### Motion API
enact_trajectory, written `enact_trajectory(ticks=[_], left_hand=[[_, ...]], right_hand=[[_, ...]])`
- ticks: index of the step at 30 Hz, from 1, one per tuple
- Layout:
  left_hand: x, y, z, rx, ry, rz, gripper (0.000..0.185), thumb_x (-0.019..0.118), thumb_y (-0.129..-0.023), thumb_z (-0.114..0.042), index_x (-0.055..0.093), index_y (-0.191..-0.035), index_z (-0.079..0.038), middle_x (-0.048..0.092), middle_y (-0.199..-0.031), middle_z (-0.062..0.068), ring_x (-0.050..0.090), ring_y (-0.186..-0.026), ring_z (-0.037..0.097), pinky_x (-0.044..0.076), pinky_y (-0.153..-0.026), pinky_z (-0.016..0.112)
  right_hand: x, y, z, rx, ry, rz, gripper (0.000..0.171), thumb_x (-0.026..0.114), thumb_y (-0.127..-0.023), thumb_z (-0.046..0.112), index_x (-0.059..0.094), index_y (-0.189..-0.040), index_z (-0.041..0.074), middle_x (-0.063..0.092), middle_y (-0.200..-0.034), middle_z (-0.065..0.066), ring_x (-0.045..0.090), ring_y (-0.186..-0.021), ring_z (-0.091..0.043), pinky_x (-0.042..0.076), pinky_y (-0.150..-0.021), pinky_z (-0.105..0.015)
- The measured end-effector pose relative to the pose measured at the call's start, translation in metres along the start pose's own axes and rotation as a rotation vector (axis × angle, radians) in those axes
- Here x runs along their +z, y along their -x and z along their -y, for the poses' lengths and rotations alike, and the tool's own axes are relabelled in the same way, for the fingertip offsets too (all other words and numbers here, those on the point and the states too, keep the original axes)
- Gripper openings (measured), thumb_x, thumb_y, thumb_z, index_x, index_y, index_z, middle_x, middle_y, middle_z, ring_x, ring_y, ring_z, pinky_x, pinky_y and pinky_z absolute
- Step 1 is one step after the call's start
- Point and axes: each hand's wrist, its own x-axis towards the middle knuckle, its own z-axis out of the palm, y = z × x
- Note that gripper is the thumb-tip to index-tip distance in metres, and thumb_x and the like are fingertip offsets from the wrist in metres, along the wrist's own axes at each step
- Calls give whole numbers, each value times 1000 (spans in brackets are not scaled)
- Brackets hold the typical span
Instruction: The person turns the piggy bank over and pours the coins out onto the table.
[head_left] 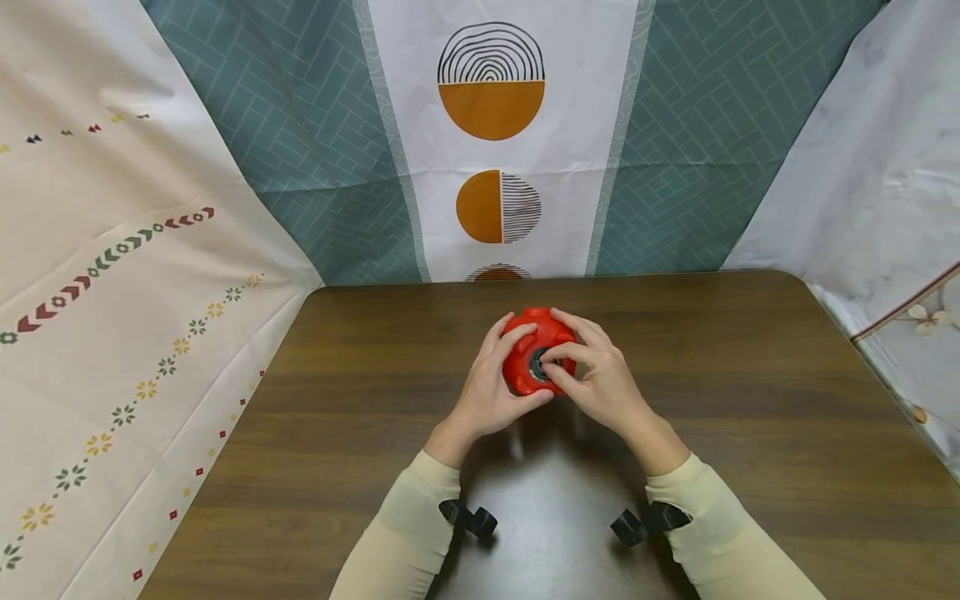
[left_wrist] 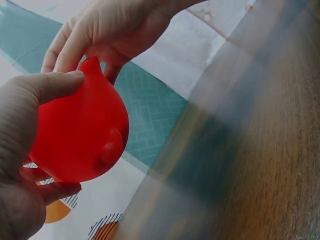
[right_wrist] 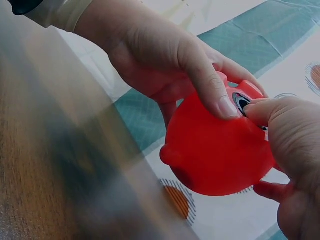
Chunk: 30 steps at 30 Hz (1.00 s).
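A red, rounded hollow toy [head_left: 525,333] with small bumps is held just above the brown table [head_left: 750,400], near its far middle. My left hand [head_left: 491,387] grips the toy's left side, thumb pressed on its front [right_wrist: 215,100]. My right hand [head_left: 600,379] curls round the right side. Its thumb and forefinger sit at a dark round plug [head_left: 538,364] in the toy's face, seen again in the right wrist view [right_wrist: 241,101]. In the left wrist view the toy [left_wrist: 80,135] sits against my left palm [left_wrist: 20,150], with the right hand [left_wrist: 105,30] above it.
Patterned cloths hang behind and beside the table: teal and white with orange circles [head_left: 491,108] at the back, cream [head_left: 112,292] on the left, pale marble print [head_left: 877,183] on the right. Black wrist-camera mounts [head_left: 468,518] [head_left: 645,523] sit on my sleeves.
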Motion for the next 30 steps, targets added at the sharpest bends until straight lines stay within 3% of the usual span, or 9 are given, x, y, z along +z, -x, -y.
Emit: enact_trajectory(ticks=[18,30], left_hand=[[0,1,2,12,-33,13,77,82,-74,-31,42,-141,-30,25,-153,4,35,-133,22,49,-94,40],[-3,2,1,-21,-18,11,84,80,-77,-34,36,-148,-32,25,-155,0,39,-133,22,48,-96,40]], right_hand=[[-2,2,-2,-1,20,81,16,77,-80,6,73,-90,18,45,-145,-6,36,-130,-27,47,-93,-51],[-1,2,1,16,-24,55,16,75,-82,5,71,-91,17,46,-143,-8,37,-131,-28,52,-88,-48]])
